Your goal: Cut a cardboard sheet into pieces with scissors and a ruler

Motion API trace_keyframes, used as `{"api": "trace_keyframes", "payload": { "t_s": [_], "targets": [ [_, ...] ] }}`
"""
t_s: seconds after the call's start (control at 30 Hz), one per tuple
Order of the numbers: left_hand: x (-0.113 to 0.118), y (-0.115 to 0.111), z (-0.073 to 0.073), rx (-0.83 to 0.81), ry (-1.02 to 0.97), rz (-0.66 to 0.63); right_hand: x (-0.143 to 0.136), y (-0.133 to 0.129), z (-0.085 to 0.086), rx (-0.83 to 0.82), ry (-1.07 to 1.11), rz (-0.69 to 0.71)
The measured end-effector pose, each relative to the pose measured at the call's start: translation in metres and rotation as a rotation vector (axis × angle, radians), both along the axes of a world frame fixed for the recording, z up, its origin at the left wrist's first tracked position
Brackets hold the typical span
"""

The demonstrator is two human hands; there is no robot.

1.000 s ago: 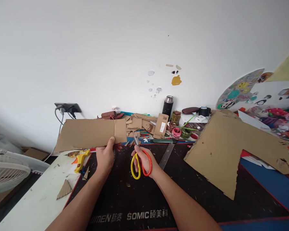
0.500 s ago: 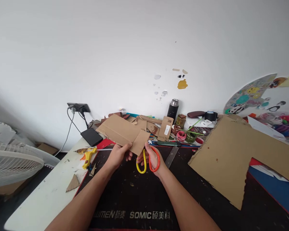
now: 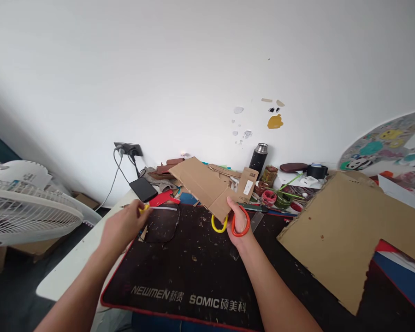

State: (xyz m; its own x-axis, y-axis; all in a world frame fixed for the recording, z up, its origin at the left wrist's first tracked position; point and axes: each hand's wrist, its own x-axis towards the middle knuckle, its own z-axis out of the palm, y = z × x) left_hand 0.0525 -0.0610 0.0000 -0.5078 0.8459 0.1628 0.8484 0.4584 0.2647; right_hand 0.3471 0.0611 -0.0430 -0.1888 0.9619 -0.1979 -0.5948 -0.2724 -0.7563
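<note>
My left hand (image 3: pixel 124 222) is over the left edge of the desk, its fingers closed around a yellow hot glue gun (image 3: pixel 144 209). Most of the glue gun is hidden behind that hand. In front of me my right hand (image 3: pixel 238 221) pinches a folded piece of cardboard (image 3: pixel 207 185) by its lower right corner. Scissors with one red handle loop (image 3: pixel 241 230) and one yellow handle loop (image 3: pixel 219 225) hang from the same hand. The scissor blades are hidden.
A large cardboard sheet (image 3: pixel 327 230) lies at the right. A phone (image 3: pixel 143 189) rests at the back left, near a fan (image 3: pixel 31 203). Along the wall stand a black flask (image 3: pixel 258 159) and paint jars (image 3: pixel 269 198). A dark mat (image 3: pixel 193 276) covers the desk.
My left hand has let go of the cardboard, moved left and closed on the glue gun. The cardboard and scissors stay in my right hand. The view has shifted left.
</note>
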Motion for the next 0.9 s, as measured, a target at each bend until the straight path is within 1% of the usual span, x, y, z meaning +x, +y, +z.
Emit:
{"api": "trace_keyframes", "payload": {
  "t_s": [0.03, 0.1, 0.17, 0.27, 0.33, 0.43, 0.6, 0.73, 0.9],
  "targets": [
    [-0.012, -0.005, -0.003, -0.045, 0.103, 0.055, 0.000, 0.000, 0.001, -0.007, -0.005, 0.013],
    [-0.027, -0.011, -0.009, -0.131, 0.202, 0.069, -0.002, -0.002, 0.001, -0.016, -0.017, 0.050],
    [-0.027, -0.012, -0.015, -0.241, 0.185, 0.058, -0.004, -0.005, 0.000, -0.021, -0.021, 0.076],
    [-0.015, -0.007, -0.021, -0.348, 0.145, 0.072, -0.005, -0.006, -0.001, -0.040, -0.027, 0.074],
    [-0.007, -0.003, -0.021, -0.366, 0.156, 0.078, -0.004, -0.005, -0.003, -0.053, -0.034, 0.068],
    [-0.006, -0.003, -0.017, -0.375, 0.168, 0.053, -0.004, -0.003, -0.005, -0.068, -0.047, 0.063],
    [-0.012, -0.016, -0.011, -0.381, 0.219, 0.031, -0.005, -0.002, -0.010, -0.097, -0.072, 0.072],
    [-0.010, -0.032, -0.014, -0.445, 0.218, 0.003, -0.005, -0.002, -0.011, -0.106, -0.086, 0.076],
    [-0.006, -0.049, -0.021, -0.462, 0.209, 0.007, -0.006, -0.003, -0.009, -0.118, -0.078, 0.078]
  ]
}}
